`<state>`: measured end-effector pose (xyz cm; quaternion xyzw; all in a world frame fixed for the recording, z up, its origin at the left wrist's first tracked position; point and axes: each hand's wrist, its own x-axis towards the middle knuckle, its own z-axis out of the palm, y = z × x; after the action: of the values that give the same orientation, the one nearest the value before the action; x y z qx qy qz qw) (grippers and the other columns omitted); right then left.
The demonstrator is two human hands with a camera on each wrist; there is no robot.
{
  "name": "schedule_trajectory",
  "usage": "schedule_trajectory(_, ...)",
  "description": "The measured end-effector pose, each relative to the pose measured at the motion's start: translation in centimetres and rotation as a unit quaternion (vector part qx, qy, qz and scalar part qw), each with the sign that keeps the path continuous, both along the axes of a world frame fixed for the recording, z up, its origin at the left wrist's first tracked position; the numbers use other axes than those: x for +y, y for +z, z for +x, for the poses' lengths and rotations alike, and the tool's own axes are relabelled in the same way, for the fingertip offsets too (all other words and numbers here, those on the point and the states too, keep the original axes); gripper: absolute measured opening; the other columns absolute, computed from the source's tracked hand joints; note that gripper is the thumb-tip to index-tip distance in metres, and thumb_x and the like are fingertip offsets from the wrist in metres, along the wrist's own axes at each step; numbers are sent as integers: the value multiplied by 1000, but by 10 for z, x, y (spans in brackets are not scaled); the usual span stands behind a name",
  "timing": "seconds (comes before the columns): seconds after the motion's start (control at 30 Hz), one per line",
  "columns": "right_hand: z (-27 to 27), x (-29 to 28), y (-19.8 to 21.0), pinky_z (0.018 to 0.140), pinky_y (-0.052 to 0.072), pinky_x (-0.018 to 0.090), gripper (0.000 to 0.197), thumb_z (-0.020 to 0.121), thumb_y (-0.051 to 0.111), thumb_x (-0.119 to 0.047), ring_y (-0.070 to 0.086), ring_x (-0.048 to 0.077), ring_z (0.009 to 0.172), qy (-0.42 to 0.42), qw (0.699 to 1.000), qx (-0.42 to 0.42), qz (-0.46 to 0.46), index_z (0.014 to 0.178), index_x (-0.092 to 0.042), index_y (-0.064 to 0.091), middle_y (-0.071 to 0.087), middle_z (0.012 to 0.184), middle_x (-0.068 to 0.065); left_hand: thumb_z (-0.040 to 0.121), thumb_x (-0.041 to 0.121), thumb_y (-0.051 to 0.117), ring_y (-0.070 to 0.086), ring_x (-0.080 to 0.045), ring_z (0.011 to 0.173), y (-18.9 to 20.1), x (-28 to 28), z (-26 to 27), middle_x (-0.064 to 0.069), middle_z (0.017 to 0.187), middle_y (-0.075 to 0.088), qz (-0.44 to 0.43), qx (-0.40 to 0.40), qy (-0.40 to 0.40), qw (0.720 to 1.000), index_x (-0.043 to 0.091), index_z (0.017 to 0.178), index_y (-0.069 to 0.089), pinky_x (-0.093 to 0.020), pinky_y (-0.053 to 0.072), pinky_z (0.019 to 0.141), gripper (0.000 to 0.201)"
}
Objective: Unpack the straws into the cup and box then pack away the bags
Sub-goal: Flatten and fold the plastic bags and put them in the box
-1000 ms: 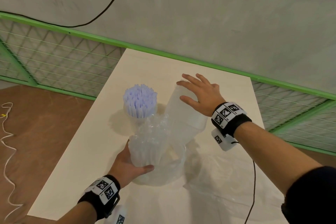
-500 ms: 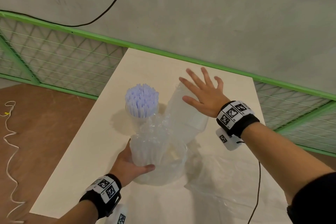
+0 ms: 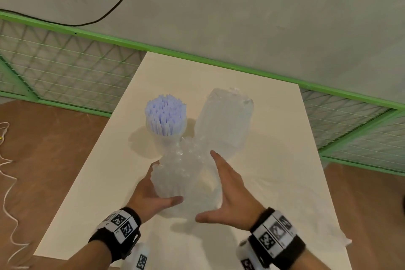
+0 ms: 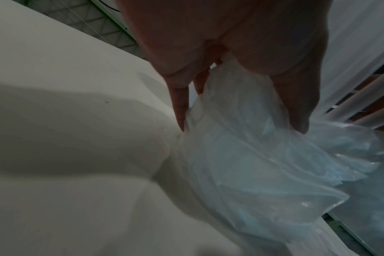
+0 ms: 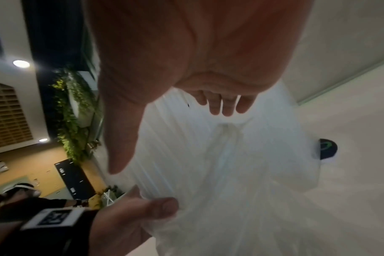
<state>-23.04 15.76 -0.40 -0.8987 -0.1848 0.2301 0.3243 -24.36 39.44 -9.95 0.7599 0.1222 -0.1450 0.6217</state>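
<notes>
**Two hands at one straw bundle**

Head view: the left hand [image 3: 151, 197] grasps one bagged bundle of clear straws [image 3: 175, 173], its fingers wrapped round it on the table [image 3: 274, 138]. The right hand [image 3: 230, 193] is released, its straight fingers [image 3: 215, 158] just beside the bundle. Beyond the fingers stand one cup [image 3: 167, 138] full of straws and one upright bag [image 3: 225, 120].

Left wrist view: fingers [image 4: 180, 107] clasp crinkled plastic.

Right wrist view: fingers [image 5: 221, 104] spread flat.
</notes>
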Motion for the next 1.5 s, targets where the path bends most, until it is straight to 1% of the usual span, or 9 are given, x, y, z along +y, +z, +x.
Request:
schedule_trajectory(0.2, 22, 18, -6, 110, 14, 33, 143, 51, 94, -49, 21, -2, 129, -47, 998, -16, 47, 151, -45, -10, 15, 129, -45, 45, 16, 99, 58, 7, 112, 24, 2, -3, 28, 116, 63, -20, -75, -77, 994, 44, 124, 44, -10, 46, 85, 100)
schedule_trajectory(0.33, 29, 23, -2, 110, 23, 38, 120, 51, 92, -47, 29, 8, 117, -19, 999, -28, 41, 146, -52, 18, 33, 118, -22, 44, 45, 97, 30, -6, 143, 39, 15, -1, 16, 154, 31, 31, -176, -116, 977, 57, 134, 34, -32, 31, 111, 110)
schedule_trajectory(0.43, 32, 30, -3, 112, 19, 38, 98, 50, 86, -48, 26, 4, 127, 20, 997, -51, 55, 135, -43, 38, 30, 131, -20, 49, 30, 100, 39, -15, 139, 48, 11, -1, 8, 150, 40, -7, -177, -128, 976, 40, 144, 32, -37, 39, 110, 117)
schedule_trajectory(0.5, 33, 35, -8, 113, 17, 36, 96, 52, 86, -41, 31, -2, 129, 38, 996, -32, 73, 133, -41, 35, 35, 138, -24, 51, 24, 98, 47, -8, 133, 50, 4, -2, 15, 142, 50, -14, -182, -138, 973, 44, 141, 36, -26, 42, 107, 111)
schedule_trajectory(0.6, 33, 42, -16, 105, 39, 44, 92, 49, 82, -41, 51, 11, 117, 12, 996, 16, 90, 127, -43, 35, 55, 122, -15, 52, 22, 95, 55, 6, 118, 50, -2, -5, 31, 124, 58, -7, -182, -118, 976, 66, 122, 42, -6, 41, 93, 98)
schedule_trajectory(0.8, 44, 51, -1, 77, 46, 18, 73, 56, 90, -25, 56, 3, 96, 31, 995, -53, 79, 119, -25, 52, 58, 106, -12, 45, 16, 99, 63, -3, 109, 52, -1, 2, 16, 114, 68, -55, -120, -60, 989, 34, 119, 55, -12, 47, 87, 88)
schedule_trajectory(0.93, 49, 63, 5, 94, 48, 32, 85, 61, 89, -26, 55, 11, 111, 60, 995, -38, 65, 134, -25, 45, 56, 122, -7, 36, 34, 98, 65, -6, 107, 47, 7, 3, 8, 112, 71, -47, -81, -28, 995, 26, 120, 57, -31, 49, 96, 94)
schedule_trajectory(1.17, 47, 48, 13, 113, 27, 27, 120, 63, 88, -21, 28, 6, 142, 61, 994, -21, 85, 151, -42, 9, 33, 151, -17, 41, 19, 100, 66, -2, 104, 51, 2, 1, 13, 111, 71, -76, -62, -2, 995, 24, 124, 56, -20, 49, 85, 94)
schedule_trajectory(1.5, 43, 39, 7, 95, 38, 13, 70, 71, 78, -13, 55, 6, 111, -6, 976, -146, 159, 134, -28, 51, 59, 113, -9, 53, 2, 94, 69, -6, 100, 48, -2, 0, 8, 109, 73, -98, -49, 25, 994, 21, 122, 59, -21, 53, 79, 79)
